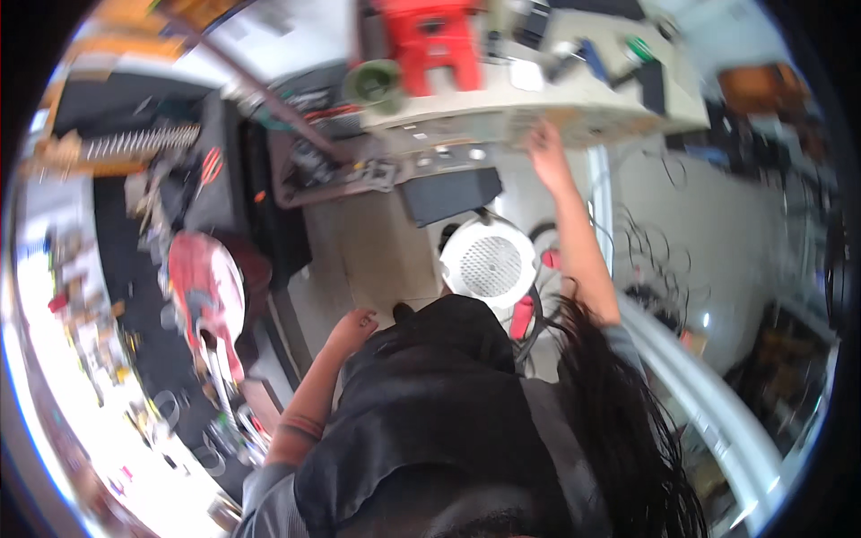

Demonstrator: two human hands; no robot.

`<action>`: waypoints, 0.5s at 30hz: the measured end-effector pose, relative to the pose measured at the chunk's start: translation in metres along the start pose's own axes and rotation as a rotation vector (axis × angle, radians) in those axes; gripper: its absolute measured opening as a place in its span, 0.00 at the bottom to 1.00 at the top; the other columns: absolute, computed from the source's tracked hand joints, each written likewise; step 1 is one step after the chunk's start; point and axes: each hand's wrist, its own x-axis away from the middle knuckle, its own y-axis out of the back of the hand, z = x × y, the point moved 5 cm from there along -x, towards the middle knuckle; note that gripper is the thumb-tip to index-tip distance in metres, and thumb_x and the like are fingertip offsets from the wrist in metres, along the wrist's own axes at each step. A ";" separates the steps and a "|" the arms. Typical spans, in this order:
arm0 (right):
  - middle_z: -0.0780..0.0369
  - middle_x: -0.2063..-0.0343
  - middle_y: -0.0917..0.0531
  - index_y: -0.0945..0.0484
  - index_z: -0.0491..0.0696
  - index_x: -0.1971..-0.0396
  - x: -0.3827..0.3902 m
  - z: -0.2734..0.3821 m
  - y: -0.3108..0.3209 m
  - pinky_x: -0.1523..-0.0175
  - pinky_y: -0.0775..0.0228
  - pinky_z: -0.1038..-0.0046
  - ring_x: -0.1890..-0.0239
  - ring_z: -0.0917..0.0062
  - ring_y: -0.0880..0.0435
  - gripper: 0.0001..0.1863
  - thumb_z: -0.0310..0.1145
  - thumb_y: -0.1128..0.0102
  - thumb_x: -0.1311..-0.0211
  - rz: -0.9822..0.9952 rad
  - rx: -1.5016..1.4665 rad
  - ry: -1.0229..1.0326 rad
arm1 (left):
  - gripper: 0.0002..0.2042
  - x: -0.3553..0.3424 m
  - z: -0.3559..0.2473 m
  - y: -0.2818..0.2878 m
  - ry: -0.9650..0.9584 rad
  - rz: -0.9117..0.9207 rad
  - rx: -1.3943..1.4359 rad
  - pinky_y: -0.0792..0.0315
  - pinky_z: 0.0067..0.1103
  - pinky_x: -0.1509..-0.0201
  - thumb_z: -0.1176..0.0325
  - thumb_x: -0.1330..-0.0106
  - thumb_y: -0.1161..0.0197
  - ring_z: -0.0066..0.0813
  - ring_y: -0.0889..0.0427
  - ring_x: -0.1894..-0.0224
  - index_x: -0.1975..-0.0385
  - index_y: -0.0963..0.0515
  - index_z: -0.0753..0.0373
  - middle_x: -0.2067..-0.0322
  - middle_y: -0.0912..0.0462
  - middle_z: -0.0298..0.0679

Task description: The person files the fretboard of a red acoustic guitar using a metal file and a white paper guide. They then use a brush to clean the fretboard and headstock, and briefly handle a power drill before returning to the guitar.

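Observation:
My right hand [543,148] is stretched forward to the front edge of the pale workbench [592,94]. Motion smears its fingers, so whether they grip anything cannot be made out. Nearest to it is the bench front, which has a brownish patch. My left hand [352,330] hangs low at my left side, loosely curled with fingers a little apart and nothing visible in it. Between my arms, beyond my dark apron [430,386], stands a round white stool [489,262] with a perforated seat.
A red frame-like object [435,49] and a green cup [375,85] stand on the bench, with small tools further right. Under its edge is a dark flat panel [451,195]. A red-and-white guitar-like body [211,287] is at left. Cables [641,242] trail at right.

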 end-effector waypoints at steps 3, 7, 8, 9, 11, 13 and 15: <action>0.42 0.27 0.23 0.30 0.38 0.22 0.071 -0.051 -0.009 0.19 0.35 0.56 0.25 0.50 0.23 0.30 0.31 0.42 0.19 0.175 0.040 -0.237 | 0.22 0.005 0.017 -0.008 -0.031 -0.058 0.075 0.19 0.40 0.37 0.55 0.26 0.32 0.53 0.11 0.43 0.38 0.15 0.62 0.47 0.09 0.52; 0.44 0.48 0.14 0.20 0.40 0.43 0.208 -0.177 -0.032 0.44 0.20 0.53 0.46 0.55 0.12 0.15 0.33 0.42 0.20 0.538 0.545 -0.019 | 0.22 0.038 0.068 -0.041 0.021 -0.112 0.193 0.18 0.42 0.37 0.56 0.27 0.33 0.54 0.11 0.42 0.40 0.14 0.61 0.47 0.09 0.51; 0.46 0.54 0.12 0.18 0.41 0.45 0.243 -0.191 -0.035 0.48 0.18 0.52 0.53 0.54 0.09 0.15 0.34 0.40 0.21 0.802 0.661 -0.265 | 0.22 0.050 0.088 -0.061 0.035 -0.162 0.236 0.19 0.42 0.36 0.56 0.27 0.33 0.53 0.11 0.41 0.40 0.14 0.61 0.47 0.09 0.51; 0.49 0.56 0.12 0.17 0.42 0.46 0.274 -0.200 -0.029 0.52 0.20 0.55 0.57 0.58 0.11 0.13 0.33 0.40 0.22 0.964 0.710 -0.356 | 0.22 0.062 0.098 -0.075 0.044 -0.194 0.251 0.18 0.43 0.38 0.57 0.27 0.33 0.54 0.10 0.43 0.39 0.14 0.62 0.48 0.08 0.52; 0.55 0.61 0.13 0.15 0.44 0.50 0.334 -0.215 -0.012 0.61 0.23 0.61 0.64 0.64 0.14 0.11 0.31 0.39 0.25 1.208 0.615 -0.648 | 0.21 0.081 0.124 -0.094 0.047 -0.258 0.263 0.18 0.44 0.39 0.58 0.27 0.33 0.54 0.10 0.45 0.39 0.14 0.62 0.50 0.08 0.53; 0.61 0.65 0.14 0.13 0.47 0.54 0.383 -0.249 -0.014 0.69 0.27 0.67 0.72 0.71 0.17 0.09 0.30 0.38 0.28 1.419 0.393 -1.057 | 0.21 0.103 0.167 -0.112 0.073 -0.324 0.243 0.18 0.44 0.38 0.58 0.28 0.33 0.55 0.10 0.44 0.40 0.14 0.63 0.49 0.08 0.53; 0.63 0.67 0.14 0.12 0.47 0.53 0.385 -0.236 -0.016 0.74 0.30 0.71 0.77 0.75 0.20 0.10 0.27 0.38 0.30 1.448 0.494 -0.962 | 0.21 0.136 0.206 -0.154 0.120 -0.371 0.337 0.19 0.44 0.36 0.58 0.28 0.32 0.56 0.11 0.42 0.40 0.14 0.63 0.48 0.08 0.53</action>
